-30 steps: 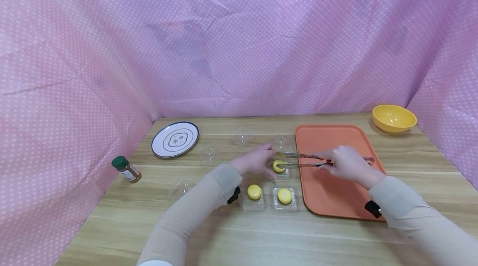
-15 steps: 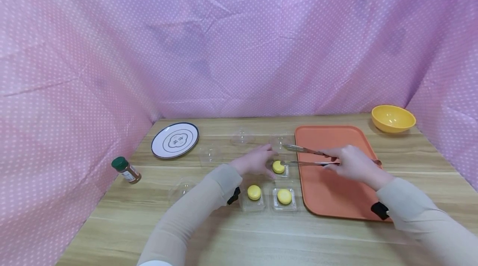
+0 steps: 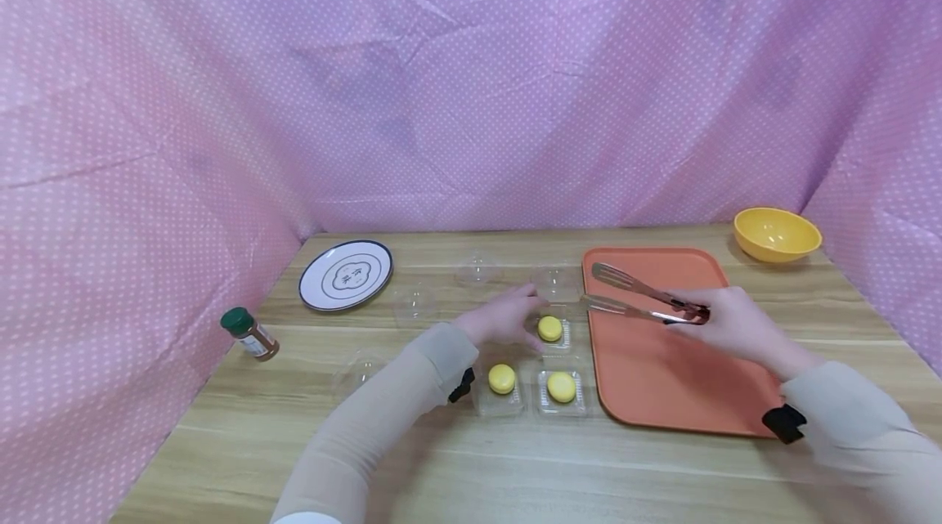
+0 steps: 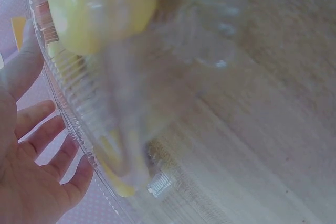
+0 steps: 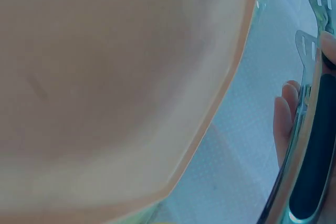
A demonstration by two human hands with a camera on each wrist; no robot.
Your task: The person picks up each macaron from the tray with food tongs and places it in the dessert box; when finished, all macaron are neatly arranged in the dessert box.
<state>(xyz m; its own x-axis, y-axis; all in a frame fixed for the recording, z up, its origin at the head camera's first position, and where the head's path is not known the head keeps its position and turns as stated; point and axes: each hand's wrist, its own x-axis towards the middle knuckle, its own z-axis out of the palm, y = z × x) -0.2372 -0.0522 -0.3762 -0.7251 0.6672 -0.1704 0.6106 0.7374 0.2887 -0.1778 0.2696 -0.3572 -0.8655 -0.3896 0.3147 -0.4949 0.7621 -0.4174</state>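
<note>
My right hand (image 3: 728,324) grips a pair of metal tongs (image 3: 633,291) with dark handle grips, held over the orange tray (image 3: 662,393). The tong arms stand apart with nothing between them; their slotted tips show in the right wrist view. My left hand (image 3: 504,318) reaches to the left edge of a clear plastic box holding a yellow macaron (image 3: 549,329); its fingers are spread along the rim. Nearer me, two more yellow macarons, one on the left (image 3: 502,378) and one on the right (image 3: 562,387), sit in similar clear boxes with ridged bottoms.
Clear domed lids (image 3: 478,269) spread behind and left of the boxes. A blue-rimmed white plate (image 3: 316,279) lies back left, near a green-capped spice jar (image 3: 250,334). Back right stands a yellow bowl (image 3: 777,235). Pink dotted cloth (image 3: 471,99) hangs behind the wooden table (image 3: 478,467).
The tongs have let go of the far macaron, which stays in its box. My right hand has drawn them back rightward over the tray, arms spread wider. The left hand stays put.
</note>
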